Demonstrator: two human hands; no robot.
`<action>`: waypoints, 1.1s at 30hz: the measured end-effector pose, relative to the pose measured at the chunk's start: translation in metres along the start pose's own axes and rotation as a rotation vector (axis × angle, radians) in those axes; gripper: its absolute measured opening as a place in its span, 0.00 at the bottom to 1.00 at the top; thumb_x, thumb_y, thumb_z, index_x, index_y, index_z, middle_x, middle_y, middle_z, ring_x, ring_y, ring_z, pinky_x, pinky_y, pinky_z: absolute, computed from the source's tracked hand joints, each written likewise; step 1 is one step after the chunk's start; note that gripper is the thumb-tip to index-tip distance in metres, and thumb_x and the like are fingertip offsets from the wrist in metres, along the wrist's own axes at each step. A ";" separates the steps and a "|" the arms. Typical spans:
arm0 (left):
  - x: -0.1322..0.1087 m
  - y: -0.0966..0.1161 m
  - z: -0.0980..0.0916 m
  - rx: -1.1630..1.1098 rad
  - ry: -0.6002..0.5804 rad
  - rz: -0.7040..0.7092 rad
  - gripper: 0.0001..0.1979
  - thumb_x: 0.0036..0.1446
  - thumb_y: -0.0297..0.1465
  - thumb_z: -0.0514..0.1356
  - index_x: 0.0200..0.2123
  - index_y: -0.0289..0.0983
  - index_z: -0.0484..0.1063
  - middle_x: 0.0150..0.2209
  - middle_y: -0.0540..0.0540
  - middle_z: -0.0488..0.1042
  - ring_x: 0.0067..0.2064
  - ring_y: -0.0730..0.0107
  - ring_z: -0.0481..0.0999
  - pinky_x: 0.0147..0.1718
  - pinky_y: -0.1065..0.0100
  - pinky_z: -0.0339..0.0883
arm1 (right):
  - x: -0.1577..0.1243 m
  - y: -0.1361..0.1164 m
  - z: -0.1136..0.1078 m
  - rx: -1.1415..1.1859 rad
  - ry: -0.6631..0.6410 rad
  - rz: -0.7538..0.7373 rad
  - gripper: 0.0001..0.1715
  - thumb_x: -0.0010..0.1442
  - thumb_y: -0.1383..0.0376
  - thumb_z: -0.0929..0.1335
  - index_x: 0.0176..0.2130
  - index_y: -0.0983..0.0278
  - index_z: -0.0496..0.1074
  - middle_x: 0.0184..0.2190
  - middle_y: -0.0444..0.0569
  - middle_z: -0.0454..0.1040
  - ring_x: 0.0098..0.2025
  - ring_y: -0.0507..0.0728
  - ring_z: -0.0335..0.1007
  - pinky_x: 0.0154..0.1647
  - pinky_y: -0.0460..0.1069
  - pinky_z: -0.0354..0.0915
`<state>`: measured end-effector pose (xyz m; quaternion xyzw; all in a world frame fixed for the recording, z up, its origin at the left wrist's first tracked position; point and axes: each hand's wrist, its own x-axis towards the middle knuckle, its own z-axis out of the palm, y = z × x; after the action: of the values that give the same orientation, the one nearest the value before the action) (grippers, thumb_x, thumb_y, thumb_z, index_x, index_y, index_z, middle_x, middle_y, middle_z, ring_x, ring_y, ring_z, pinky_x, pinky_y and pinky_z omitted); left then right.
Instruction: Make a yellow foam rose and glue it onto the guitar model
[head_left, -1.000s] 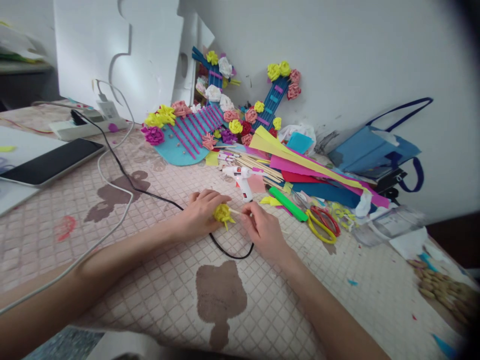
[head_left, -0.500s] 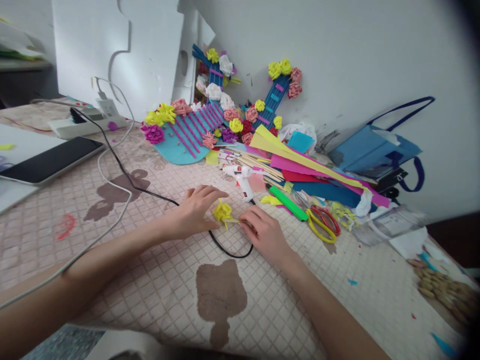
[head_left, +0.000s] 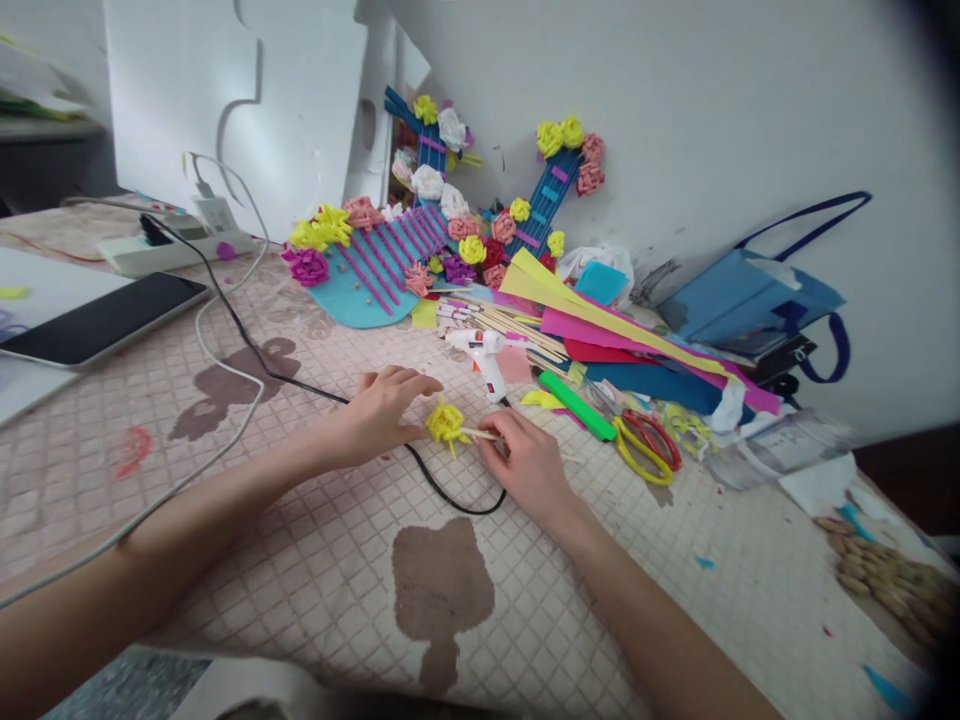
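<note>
A small yellow paper flower (head_left: 446,423) on a thin wooden stick (head_left: 480,434) lies low over the table. My right hand (head_left: 525,462) pinches the stick just right of the flower, fingers closed on it. My left hand (head_left: 381,410) rests on the table to the left of the flower, fingers stretched out and apart from it, holding nothing. A black cable (head_left: 442,494) loops under both hands. A white glue gun (head_left: 484,355) stands just behind the flower.
Behind lie a blue foam board with paper flowers (head_left: 367,280), coloured paper sheets (head_left: 615,335), a green marker (head_left: 576,407), yellow and red scissors (head_left: 646,445). A phone (head_left: 101,320) and power strip (head_left: 169,250) sit at left, a blue bag (head_left: 750,300) at right.
My left hand has let go of the flower and drawn back to the left with fingers spreading. My right hand now holds the stick lower, near the table.
</note>
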<state>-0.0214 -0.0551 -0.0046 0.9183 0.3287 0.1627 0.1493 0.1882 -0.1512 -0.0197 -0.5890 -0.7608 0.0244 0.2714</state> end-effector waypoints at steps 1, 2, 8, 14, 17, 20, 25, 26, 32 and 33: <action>0.001 -0.001 0.000 0.001 0.014 0.010 0.23 0.50 0.26 0.62 0.50 0.40 0.63 0.50 0.42 0.70 0.54 0.53 0.65 0.48 0.52 0.58 | 0.000 0.000 0.000 -0.005 -0.007 0.003 0.03 0.59 0.68 0.64 0.37 0.61 0.67 0.35 0.45 0.73 0.36 0.54 0.70 0.36 0.47 0.62; 0.002 -0.002 0.001 -0.005 0.022 0.023 0.23 0.50 0.25 0.61 0.50 0.40 0.63 0.51 0.42 0.70 0.55 0.53 0.64 0.49 0.51 0.57 | 0.001 0.000 0.001 -0.009 -0.017 0.007 0.03 0.59 0.68 0.64 0.37 0.61 0.66 0.35 0.45 0.73 0.36 0.54 0.70 0.36 0.47 0.62; 0.005 -0.003 0.005 -0.125 -0.009 0.164 0.26 0.52 0.24 0.59 0.55 0.41 0.60 0.55 0.42 0.66 0.58 0.55 0.61 0.53 0.51 0.56 | 0.002 -0.001 0.001 -0.013 -0.070 0.033 0.04 0.58 0.70 0.65 0.36 0.61 0.67 0.35 0.45 0.74 0.36 0.54 0.70 0.35 0.48 0.62; 0.006 -0.004 0.011 -0.162 -0.011 0.201 0.22 0.53 0.23 0.57 0.52 0.40 0.64 0.51 0.41 0.69 0.58 0.55 0.61 0.53 0.50 0.57 | 0.001 0.000 0.003 0.000 -0.063 0.027 0.06 0.57 0.71 0.64 0.37 0.61 0.67 0.35 0.45 0.75 0.36 0.54 0.71 0.35 0.47 0.61; 0.006 -0.005 0.013 -0.164 -0.001 0.202 0.21 0.54 0.23 0.57 0.52 0.40 0.64 0.51 0.41 0.69 0.58 0.55 0.62 0.53 0.50 0.57 | 0.001 0.001 0.002 0.008 -0.041 0.023 0.06 0.59 0.68 0.65 0.40 0.61 0.66 0.34 0.45 0.74 0.35 0.54 0.71 0.34 0.47 0.61; 0.007 -0.005 0.014 -0.157 0.011 0.205 0.20 0.54 0.23 0.56 0.52 0.40 0.64 0.51 0.41 0.69 0.58 0.55 0.62 0.53 0.50 0.57 | 0.000 0.001 0.001 0.004 -0.010 0.029 0.09 0.61 0.62 0.64 0.43 0.62 0.66 0.32 0.45 0.74 0.33 0.54 0.70 0.32 0.47 0.61; 0.007 -0.006 0.015 -0.154 0.003 0.204 0.21 0.54 0.23 0.57 0.51 0.39 0.64 0.51 0.41 0.69 0.58 0.55 0.62 0.53 0.50 0.57 | 0.000 0.001 0.001 -0.005 0.006 0.029 0.14 0.62 0.57 0.64 0.44 0.62 0.65 0.31 0.45 0.72 0.31 0.53 0.70 0.31 0.47 0.60; 0.007 -0.006 0.015 -0.155 0.004 0.205 0.20 0.54 0.23 0.57 0.52 0.39 0.64 0.51 0.41 0.69 0.58 0.55 0.62 0.53 0.50 0.57 | 0.000 0.001 0.000 -0.008 0.005 0.028 0.15 0.62 0.56 0.64 0.45 0.62 0.65 0.31 0.45 0.72 0.31 0.53 0.69 0.30 0.47 0.59; 0.007 -0.007 0.016 -0.155 0.021 0.216 0.20 0.55 0.24 0.57 0.52 0.40 0.63 0.51 0.41 0.69 0.58 0.55 0.62 0.52 0.51 0.57 | 0.001 -0.005 -0.007 0.006 0.007 0.034 0.10 0.66 0.60 0.58 0.42 0.63 0.63 0.32 0.45 0.72 0.31 0.53 0.68 0.30 0.47 0.59; 0.007 -0.007 0.015 -0.152 0.025 0.218 0.20 0.55 0.23 0.57 0.52 0.40 0.63 0.51 0.41 0.69 0.57 0.56 0.62 0.52 0.51 0.57 | 0.000 -0.005 -0.008 0.008 0.001 0.016 0.09 0.66 0.61 0.58 0.40 0.62 0.63 0.31 0.45 0.71 0.32 0.53 0.68 0.31 0.47 0.59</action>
<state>-0.0142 -0.0485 -0.0198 0.9325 0.2157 0.2139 0.1956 0.1869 -0.1546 -0.0109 -0.5942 -0.7556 0.0294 0.2741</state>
